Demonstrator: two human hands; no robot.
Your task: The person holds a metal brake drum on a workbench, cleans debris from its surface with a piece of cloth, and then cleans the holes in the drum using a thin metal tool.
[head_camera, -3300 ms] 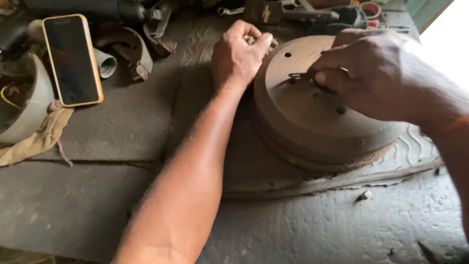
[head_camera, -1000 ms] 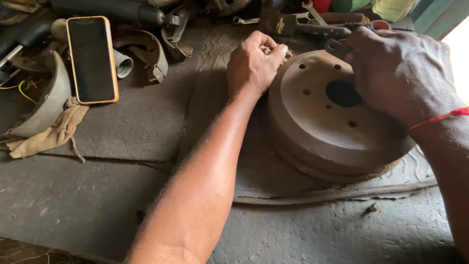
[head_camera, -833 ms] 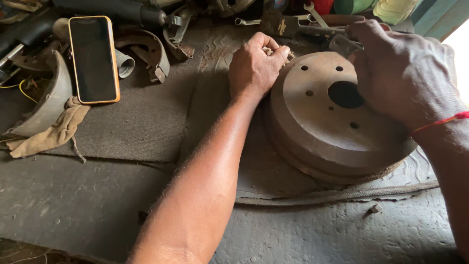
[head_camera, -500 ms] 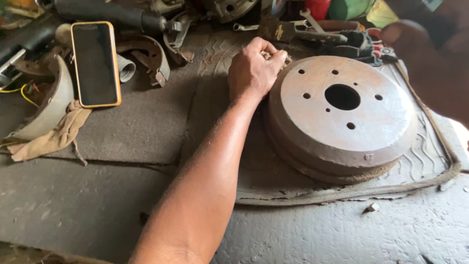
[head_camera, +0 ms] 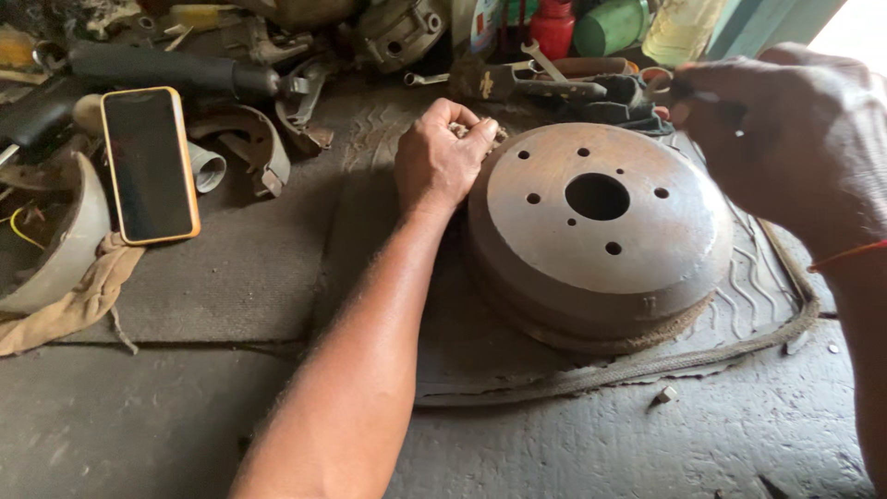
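A rusty round brake drum (head_camera: 554, 249) with a centre hole and several bolt holes lies face up on a worn rubber mat (head_camera: 739, 319). My left hand (head_camera: 439, 162) is a closed fist pressed against the drum's far left rim, with a small brownish scrap (head_camera: 465, 129) pinched in its fingers. My right hand (head_camera: 785, 139) hovers above the drum's right side, off the metal. Its fingers are curled, but it is blurred and I cannot tell whether they hold anything.
An orange-cased phone (head_camera: 148, 164) lies screen up at the left, next to curved brake shoes (head_camera: 249, 143) and a tan rag (head_camera: 74, 305). Wrenches (head_camera: 545, 65), a red bottle (head_camera: 554, 23), a green can (head_camera: 610, 26) and metal parts crowd the far edge. The surface is grey concrete (head_camera: 212, 277).
My right hand has lifted off the top of the drum and now hangs over its right side. The left fist has stayed at the rim.
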